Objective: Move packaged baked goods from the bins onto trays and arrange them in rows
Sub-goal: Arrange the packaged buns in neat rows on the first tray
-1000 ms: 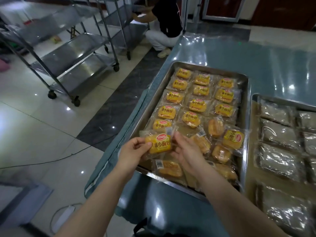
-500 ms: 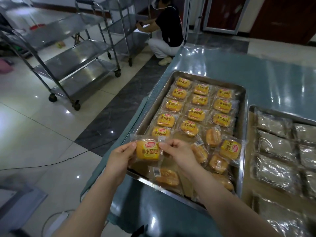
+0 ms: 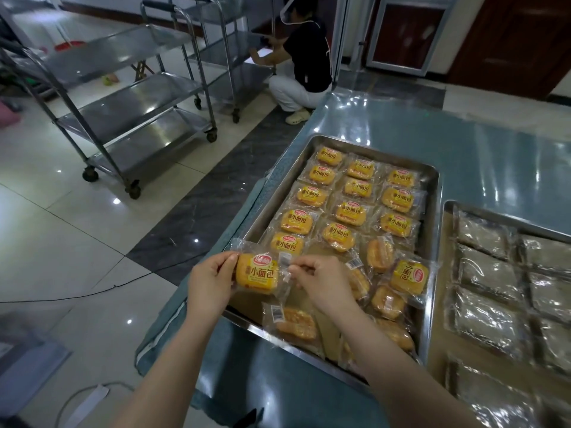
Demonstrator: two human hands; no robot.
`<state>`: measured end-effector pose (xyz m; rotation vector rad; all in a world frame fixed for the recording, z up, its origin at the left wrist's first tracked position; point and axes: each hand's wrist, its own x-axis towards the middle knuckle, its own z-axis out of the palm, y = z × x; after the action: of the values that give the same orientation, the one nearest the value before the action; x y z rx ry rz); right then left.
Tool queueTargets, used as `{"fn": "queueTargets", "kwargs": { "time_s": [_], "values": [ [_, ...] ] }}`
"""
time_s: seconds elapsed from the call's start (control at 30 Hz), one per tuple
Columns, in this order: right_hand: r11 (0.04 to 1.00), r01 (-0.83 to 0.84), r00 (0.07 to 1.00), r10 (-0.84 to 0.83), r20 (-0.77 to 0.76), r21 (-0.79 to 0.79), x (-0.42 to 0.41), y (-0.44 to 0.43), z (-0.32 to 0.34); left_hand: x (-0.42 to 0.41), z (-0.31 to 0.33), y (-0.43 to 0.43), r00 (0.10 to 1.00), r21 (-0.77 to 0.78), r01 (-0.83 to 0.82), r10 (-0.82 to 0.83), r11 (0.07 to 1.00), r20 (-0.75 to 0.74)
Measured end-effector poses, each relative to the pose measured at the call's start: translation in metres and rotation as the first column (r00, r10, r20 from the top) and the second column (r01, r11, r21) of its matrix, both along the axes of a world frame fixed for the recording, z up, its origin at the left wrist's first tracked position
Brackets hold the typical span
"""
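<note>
Holding one bread packet [image 3: 256,271] by its two ends, the person has it over the near-left corner of the tray [image 3: 429,177], just in front of the last packet in the left column [image 3: 287,244]. The left hand [image 3: 210,279] pinches the left edge of the wrapper between thumb and fingertips, and the right hand [image 3: 318,282] pinches the crimped seal on the right, so both are clamped on the same packet, label up. Whether its underside already touches the tray floor is hard to say from this angle; it looks slightly raised. The step in hand seems to be setting it down as the next piece in that column. To do it well, the label should stay upward and turned the same way as its neighbours, with the bun square to the column and its far edge just beside the packet ahead, not riding on top of it. Lowering both ends together should stop the slack film from folding under. Several loose packets [image 3: 296,322] lie label down and askew in the near part of the tray, so the gap wants enough room that none is trapped beneath. A second tray [image 3: 449,208] of greyish packets sits just to the right on the table [image 3: 401,134].
</note>
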<state>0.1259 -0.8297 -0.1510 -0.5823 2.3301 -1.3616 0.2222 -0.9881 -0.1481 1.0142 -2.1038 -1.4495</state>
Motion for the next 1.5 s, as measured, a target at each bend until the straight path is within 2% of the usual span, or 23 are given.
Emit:
{"fn": "queueTargets", "kwargs": {
  "time_s": [0.13, 0.27, 0.4, 0.57, 0.67, 0.83, 1.0, 1.07, 1.17, 1.27, 1.37, 1.5],
  "values": [
    [0.998, 0.010, 0.999, -0.008, -0.046, 0.054, -0.001, -0.006, 0.002, 0.001, -0.001, -0.003, 0.999, -0.009, -0.025, 0.026, 1.000, 0.023],
    [0.965, -0.104, 0.972, 0.150, -0.180, 0.240, -0.001, -0.012, 0.007, 0.006, -0.003, -0.010, 0.999, -0.037, -0.021, 0.023, 0.999, 0.045],
    [0.972, -0.124, 0.981, 0.150, -0.122, 0.198, -0.002, -0.012, 0.012, 0.008, -0.003, -0.015, 0.999, -0.049, -0.044, 0.046, 0.998, 0.030],
    [0.996, -0.087, 0.995, 0.087, 0.052, -0.001, 0.007, -0.007, 0.012, 0.010, -0.002, -0.012, 0.998, -0.062, -0.057, 0.058, 0.996, 0.008],
    [0.996, -0.091, 0.989, 0.093, 0.111, -0.021, 0.014, -0.010, 0.013, 0.010, 0.002, -0.014, 0.997, -0.048, -0.076, 0.076, 0.996, -0.010],
    [0.999, -0.032, 0.988, 0.037, 0.147, -0.040, 0.018, -0.009, 0.009, 0.012, 0.001, -0.014, 0.999, 0.009, -0.032, 0.032, 0.999, -0.006],
    [0.998, -0.051, 0.996, 0.052, 0.069, -0.022, 0.014, -0.006, 0.000, 0.013, -0.005, -0.016, 1.000, 0.023, -0.008, 0.008, 1.000, 0.030],
    [0.994, -0.106, 0.987, 0.103, 0.125, 0.014, 0.014, 0.002, -0.010, 0.016, -0.010, -0.026, 0.997, -0.015, -0.023, 0.024, 1.000, 0.068],
    [0.919, -0.353, 0.922, 0.310, 0.231, 0.174, 0.018, 0.018, -0.032, 0.021, -0.018, -0.050, 0.990, -0.056, -0.037, 0.045, 0.998, 0.137],
    [0.790, -0.512, 0.858, 0.490, 0.155, 0.336, 0.022, 0.025, -0.050, 0.018, -0.028, -0.055, 0.969, -0.138, 0.064, -0.029, 0.988, 0.247],
    [0.774, -0.513, 0.852, 0.512, 0.111, 0.370, 0.021, 0.028, -0.055, 0.012, -0.038, -0.045, 0.935, -0.204, 0.179, -0.102, 0.963, 0.340],
    [0.850, -0.397, 0.918, 0.376, 0.130, 0.347, 0.016, 0.046, -0.055, 0.010, -0.046, -0.035, 0.911, -0.181, 0.248, -0.165, 0.952, 0.379]
  ]
}}
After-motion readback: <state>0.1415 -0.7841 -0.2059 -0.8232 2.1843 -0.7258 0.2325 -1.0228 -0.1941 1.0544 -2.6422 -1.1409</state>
